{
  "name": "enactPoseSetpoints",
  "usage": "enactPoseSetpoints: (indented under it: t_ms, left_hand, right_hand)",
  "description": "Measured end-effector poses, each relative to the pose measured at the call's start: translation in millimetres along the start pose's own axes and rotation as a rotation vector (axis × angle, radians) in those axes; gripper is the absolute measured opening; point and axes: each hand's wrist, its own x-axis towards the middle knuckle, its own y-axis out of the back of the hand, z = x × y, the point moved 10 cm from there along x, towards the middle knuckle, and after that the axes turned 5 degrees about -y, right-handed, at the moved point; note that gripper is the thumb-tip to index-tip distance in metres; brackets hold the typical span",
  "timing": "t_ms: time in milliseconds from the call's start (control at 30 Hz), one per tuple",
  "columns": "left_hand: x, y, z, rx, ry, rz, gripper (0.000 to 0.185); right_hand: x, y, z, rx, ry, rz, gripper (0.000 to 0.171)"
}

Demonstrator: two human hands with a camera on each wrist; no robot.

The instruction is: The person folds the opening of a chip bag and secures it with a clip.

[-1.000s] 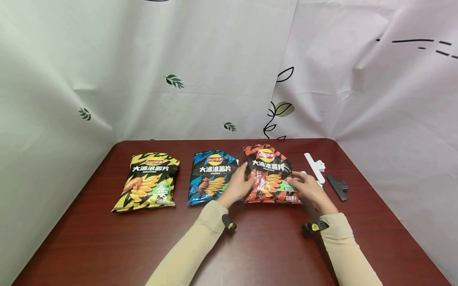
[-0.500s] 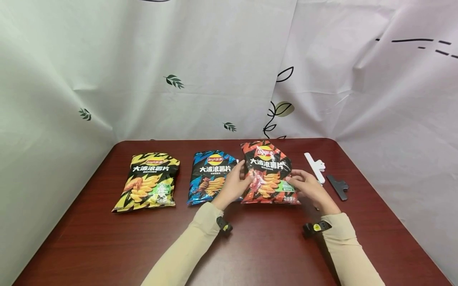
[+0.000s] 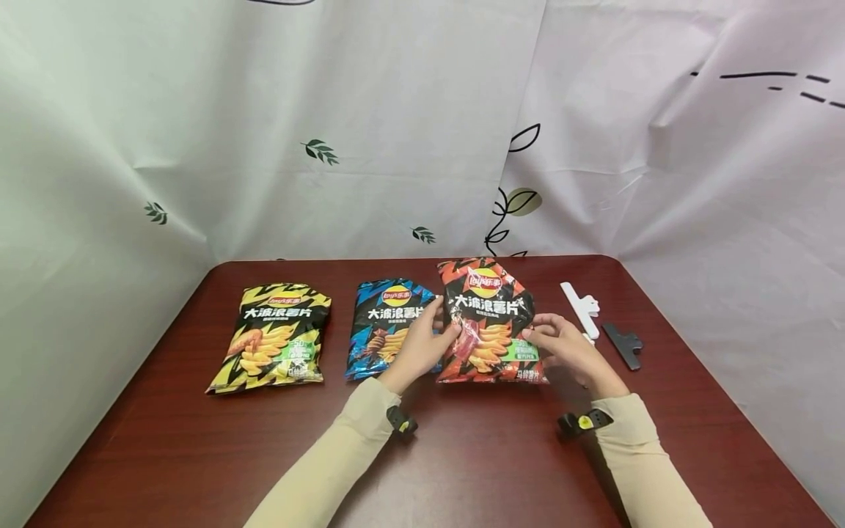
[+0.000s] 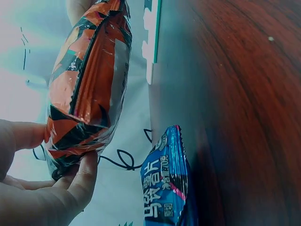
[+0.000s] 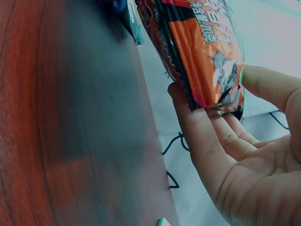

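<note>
Both hands hold a red potato chip bag (image 3: 487, 323) by its sides, its printed front facing me. The left hand (image 3: 421, 348) grips the left side, thumb in front and other fingers behind. The right hand (image 3: 573, 350) holds the right side in the same way. In the left wrist view the bag (image 4: 91, 75) is off the table, its lower seam showing. The right wrist view shows the fingers of the right hand (image 5: 254, 160) curled under and behind the bag's edge. A blue potato chip bag (image 3: 379, 323) lies beside the left hand, partly covered by it.
A yellow potato chip bag (image 3: 273, 334) lies at the left of the dark red table (image 3: 488, 469). Right of the right hand are a white clip (image 3: 581, 308) and a dark grey clip (image 3: 623, 346). White curtains (image 3: 396, 110) surround the table's back and sides.
The red chip bag has moved left, with both hands still on it. The left hand shifts left with it and covers more of the blue bag; the right hand has barely moved.
</note>
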Motion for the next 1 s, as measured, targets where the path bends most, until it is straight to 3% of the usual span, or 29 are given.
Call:
enactPoseSetpoints:
  t_ms: [700,1000]
  left_hand:
    - [-22.0,18.6,-4.1,-0.027,-0.002,0.024,0.063]
    - [-30.0,29.9,-2.8,-0.016,-0.012,0.040,0.063]
  right_hand:
    - [-5.8,-26.3,-7.0,0.081,0.039,-0.114,0.041]
    - [-7.9,-35.4,-7.6,0.078,0.035,-0.097,0.039]
